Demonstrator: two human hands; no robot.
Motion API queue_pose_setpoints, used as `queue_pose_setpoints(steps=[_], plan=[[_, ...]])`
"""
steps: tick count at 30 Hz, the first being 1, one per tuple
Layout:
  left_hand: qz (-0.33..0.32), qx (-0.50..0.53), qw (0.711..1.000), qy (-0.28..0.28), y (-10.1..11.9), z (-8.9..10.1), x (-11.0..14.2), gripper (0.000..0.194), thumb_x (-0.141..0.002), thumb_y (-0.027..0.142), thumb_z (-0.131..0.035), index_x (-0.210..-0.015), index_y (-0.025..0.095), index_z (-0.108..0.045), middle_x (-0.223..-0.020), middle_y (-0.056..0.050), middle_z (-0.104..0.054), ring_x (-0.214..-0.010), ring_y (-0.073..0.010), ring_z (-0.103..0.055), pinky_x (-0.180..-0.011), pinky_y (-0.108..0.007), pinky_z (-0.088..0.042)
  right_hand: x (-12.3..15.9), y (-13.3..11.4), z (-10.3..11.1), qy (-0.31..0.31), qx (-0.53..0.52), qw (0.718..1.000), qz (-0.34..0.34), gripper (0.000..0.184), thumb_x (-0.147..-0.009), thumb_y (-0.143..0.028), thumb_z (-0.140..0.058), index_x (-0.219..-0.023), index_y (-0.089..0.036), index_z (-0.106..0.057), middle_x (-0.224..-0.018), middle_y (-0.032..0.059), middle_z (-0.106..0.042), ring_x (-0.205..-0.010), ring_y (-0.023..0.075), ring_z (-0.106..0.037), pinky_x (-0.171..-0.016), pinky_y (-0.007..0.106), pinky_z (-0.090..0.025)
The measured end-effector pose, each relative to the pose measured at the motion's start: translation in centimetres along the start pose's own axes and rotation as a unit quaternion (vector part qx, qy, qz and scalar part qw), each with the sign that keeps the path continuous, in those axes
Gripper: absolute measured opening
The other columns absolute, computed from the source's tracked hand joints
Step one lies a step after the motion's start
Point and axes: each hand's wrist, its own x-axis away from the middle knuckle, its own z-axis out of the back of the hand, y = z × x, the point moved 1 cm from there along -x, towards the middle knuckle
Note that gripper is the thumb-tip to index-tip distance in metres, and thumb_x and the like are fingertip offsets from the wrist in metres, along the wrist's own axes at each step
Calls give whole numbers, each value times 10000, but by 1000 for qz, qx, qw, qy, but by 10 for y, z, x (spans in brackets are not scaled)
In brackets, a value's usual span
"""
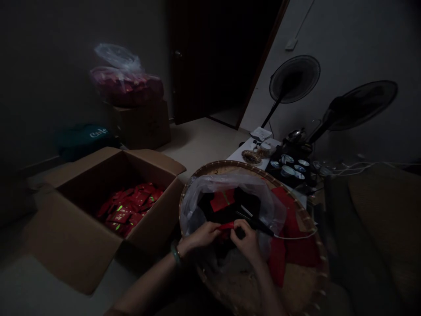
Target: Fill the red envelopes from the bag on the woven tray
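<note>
A small red packet [226, 226] is held between my two hands above the round woven basket [237, 164]. My left hand [202, 235], with a green bangle at the wrist, is closed on its left end. The thumb and fingers of my right hand [246, 239] pinch its right end. Just beyond my hands lies a slim black tool [259, 224] with a white cord; its kind is unclear in the dim light. A clear plastic bag [190, 202] lies spread in the basket, with dark contents and a flat red piece [222, 200]. Red sheets [278, 259] lie at the basket's right side.
An open cardboard box [151, 224] full of red packets [131, 206] stands left. Behind it, a bag of red items [128, 85] sits on a closed carton [141, 125]. Two fans [295, 79] and a low table with small cups [287, 171] stand at the right.
</note>
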Motion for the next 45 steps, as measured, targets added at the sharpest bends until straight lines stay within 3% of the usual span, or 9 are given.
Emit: queue_pose_setpoints(steps=[4,10,14,18,20,24,29,37,45], plan=[[-6,-40,999,-22,4,1,0,312,-826,345,-447,-810,131,-674,-637,3,-601,-553,-106,-460,-520,-180,-343,7,10,-4,-81,-21,993,-86,168,-702,-321,-590,-800,-189,-623,-739,36,-656,-682,179,-605,-638,278,-486],[31,98,995,-21,8,11,-2,316,-756,376,-554,-931,138,-666,-727,-17,-650,-589,-127,-529,-560,-196,-385,8,17,2,-67,-83,980,-168,231,-762,-389,-536,-789,-174,-615,-731,45,-666,-684,188,-609,-648,301,-492],[64,141,987,-47,4,14,-4,289,-759,382,-552,-819,129,-677,-624,-12,-635,-541,-124,-535,-530,-193,-380,9,11,2,-141,-234,947,-172,320,-767,-412,-545,-966,-172,-620,-935,75,-685,-844,214,-634,-769,362,-494],[51,116,991,-53,-2,14,-4,227,-749,335,-581,-748,132,-683,-652,-9,-654,-590,-131,-542,-581,-201,-394,13,16,-3,-206,-239,937,-147,328,-810,-419,-484,-972,-186,-648,-958,57,-686,-903,215,-618,-839,396,-460],[52,125,991,-19,-2,15,-3,205,-712,303,-627,-832,149,-687,-753,-27,-681,-679,-164,-574,-642,-226,-417,16,21,-6,-208,-192,945,-162,344,-839,-402,-427,-986,-180,-644,-932,53,-690,-871,209,-620,-819,387,-467],[-11,104,979,175,14,16,0,389,-594,222,-738,-976,211,-669,-1002,-74,-658,-952,-229,-543,-841,-277,-389,22,20,-14,-186,28,966,-180,308,-851,-257,-379,-972,-162,-647,-956,102,-661,-882,226,-592,-807,371,-448],[-71,-14,985,156,30,6,-2,231,-640,231,-698,-871,230,-700,-854,-62,-676,-822,-207,-572,-785,-267,-401,23,-15,-32,-223,234,941,-96,349,-733,-32,-402,-939,-149,-659,-946,133,-649,-986,261,-517,-852,379,-371],[76,-240,967,39,22,20,-9,296,-666,262,-624,-953,191,-642,-850,-33,-688,-763,-175,-620,-637,-218,-422,21,-27,-48,-306,281,910,19,238,-742,-54,-452,-834,-136,-656,-834,99,-651,-860,222,-535,-790,342,-367],[57,-388,918,50,36,22,-6,221,-782,134,-476,-951,194,-605,-867,-59,-673,-794,-166,-626,-680,-224,-423,24,-17,-42,-152,171,968,105,240,-815,-72,-402,-884,-156,-616,-797,68,-624,-819,181,-535,-759,321,-432]])
